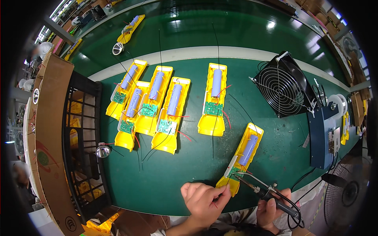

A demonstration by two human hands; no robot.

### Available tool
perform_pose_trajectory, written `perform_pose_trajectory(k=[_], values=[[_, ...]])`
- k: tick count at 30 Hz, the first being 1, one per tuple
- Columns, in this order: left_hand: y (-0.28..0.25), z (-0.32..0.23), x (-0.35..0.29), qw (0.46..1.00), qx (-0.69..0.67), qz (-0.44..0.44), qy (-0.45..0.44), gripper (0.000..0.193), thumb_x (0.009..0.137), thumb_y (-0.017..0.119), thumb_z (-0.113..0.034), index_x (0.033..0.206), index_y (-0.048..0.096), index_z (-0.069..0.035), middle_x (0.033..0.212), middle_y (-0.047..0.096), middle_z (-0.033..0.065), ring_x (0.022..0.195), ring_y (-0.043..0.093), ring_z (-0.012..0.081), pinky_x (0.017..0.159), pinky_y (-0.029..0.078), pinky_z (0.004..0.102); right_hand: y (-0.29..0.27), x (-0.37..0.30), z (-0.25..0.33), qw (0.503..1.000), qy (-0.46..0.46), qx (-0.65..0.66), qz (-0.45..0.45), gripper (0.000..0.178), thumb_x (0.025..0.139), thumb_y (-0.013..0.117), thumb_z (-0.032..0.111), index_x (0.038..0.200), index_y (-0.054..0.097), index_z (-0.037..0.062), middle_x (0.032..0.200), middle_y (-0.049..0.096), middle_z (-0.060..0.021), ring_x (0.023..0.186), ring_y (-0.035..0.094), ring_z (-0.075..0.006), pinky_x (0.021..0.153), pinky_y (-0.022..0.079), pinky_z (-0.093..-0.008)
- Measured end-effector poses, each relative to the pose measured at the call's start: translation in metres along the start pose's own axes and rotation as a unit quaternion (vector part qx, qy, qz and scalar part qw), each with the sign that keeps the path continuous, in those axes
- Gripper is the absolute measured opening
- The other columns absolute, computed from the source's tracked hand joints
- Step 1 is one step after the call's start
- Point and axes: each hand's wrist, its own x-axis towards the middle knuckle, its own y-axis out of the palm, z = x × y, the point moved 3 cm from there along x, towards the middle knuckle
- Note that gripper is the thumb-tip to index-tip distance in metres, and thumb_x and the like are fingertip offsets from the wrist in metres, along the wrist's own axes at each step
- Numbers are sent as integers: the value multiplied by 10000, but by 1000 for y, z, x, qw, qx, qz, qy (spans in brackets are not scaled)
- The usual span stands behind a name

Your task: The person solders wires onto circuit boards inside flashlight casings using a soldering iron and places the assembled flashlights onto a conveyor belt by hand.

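Observation:
In front of me a yellow plastic housing [235, 187] lies tilted, carrying a blue-violet cylindrical battery [249, 150] and a small green circuit board [236, 173]. My left hand [205, 201] is closed in a pinch at the housing's lower end, on what looks like a thin wire; a short red strand shows by the fingers. My right hand [271, 210] grips a soldering iron [282, 205] with a bent metal tube along it. The iron's tip meets the circuit board. Farther off, another yellow housing [211, 125] with battery, board and loose wires lies alone.
Several similar yellow housings [163, 143] lie grouped on the green table [181, 169], with a round reflector [103, 152] beside them. A black crate [103, 192] and cardboard box [51, 149] stand left. At right are a black fan [284, 88] and blue device [321, 137].

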Motion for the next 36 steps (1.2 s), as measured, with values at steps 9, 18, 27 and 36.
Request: perform_pose_trajectory(k=[9, 18, 27, 36], values=[[-1, 0, 0, 1000, 2, 6, -6, 187, 523, 721, -12, 617, 592, -108, 515, 439, -52, 508, 415, 124, 582, 298, 274, -3, 0, 2, 1000, 9, -19, 9, 365, 748, 581, 277, 834, 321, 35, 567, 450, -60, 403, 446, -76, 384, 371, -184], [0, 0, 0, 1000, 7, 5, -7, 187, 527, 718, -9, 614, 588, -111, 512, 432, -53, 504, 419, 123, 578, 299, 271, -3, 0, 2, 999, 3, -29, 26, 379, 753, 580, 291, 843, 313, 37, 563, 465, -69, 413, 461, -84, 394, 381, -184], [-9, -3, -1, 998, -13, 40, -38, 190, 541, 716, -65, 703, 620, -96, 599, 490, -24, 634, 484, 168, 680, 357, 295, -11, -1, 5, 1000, -3, 7, 7, 407, 721, 616, 317, 827, 336, 42, 591, 450, -42, 439, 438, -81, 407, 344, -155], [-27, 1, -12, 983, -45, 166, 64, 239, 601, 710, -189, 833, 665, -156, 837, 605, -56, 881, 508, 183, 827, 368, 389, -20, 1, 3, 997, -53, 51, -24, 417, 755, 603, 325, 838, 323, 27, 571, 461, -71, 401, 416, -68, 374, 342, -172]])
